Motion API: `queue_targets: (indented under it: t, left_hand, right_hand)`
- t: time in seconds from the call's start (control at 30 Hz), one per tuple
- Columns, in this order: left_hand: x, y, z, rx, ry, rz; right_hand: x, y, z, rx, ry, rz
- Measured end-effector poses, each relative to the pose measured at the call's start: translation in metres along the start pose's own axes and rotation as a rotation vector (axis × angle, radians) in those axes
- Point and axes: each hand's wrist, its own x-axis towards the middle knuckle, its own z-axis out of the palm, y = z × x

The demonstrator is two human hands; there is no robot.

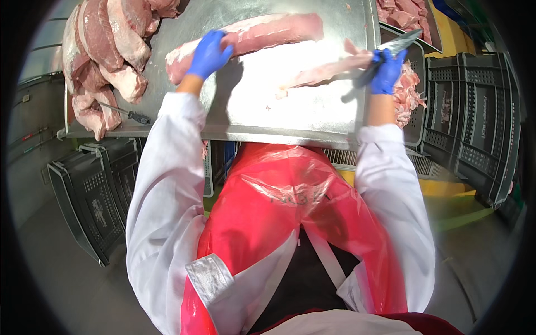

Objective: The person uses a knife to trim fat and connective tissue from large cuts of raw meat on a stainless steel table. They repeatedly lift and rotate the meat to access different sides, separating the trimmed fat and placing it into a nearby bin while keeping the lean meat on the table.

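Note:
My left hand, in a blue glove, grips the long pink piece of meat near its left end on the steel table. My right hand, also gloved, is closed on a knife at the table's right edge, with the blade pointing up and right. Beside it a thinner pale strip of meat lies on the table, with small scraps near its left end.
Large cuts are heaped at the left, with a dark-handled tool among them. A tray of meat sits top right, above a bin of trimmings. Grey crates stand at the right and lower left.

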Motion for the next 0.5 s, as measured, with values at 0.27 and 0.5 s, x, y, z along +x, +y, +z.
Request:
queue_targets:
  t: [0.27,0.5]
  left_hand:
    - [0.168,0.038,0.087,-0.311,-0.462,-0.036]
    - [0.189,0.047,0.073,-0.097,-0.593,0.172]
  right_hand:
    - [0.061,-0.175,-0.046,-0.405,-0.088,-0.261]
    - [0.03,-0.11,-0.064,-1.343,0.143,-0.367]
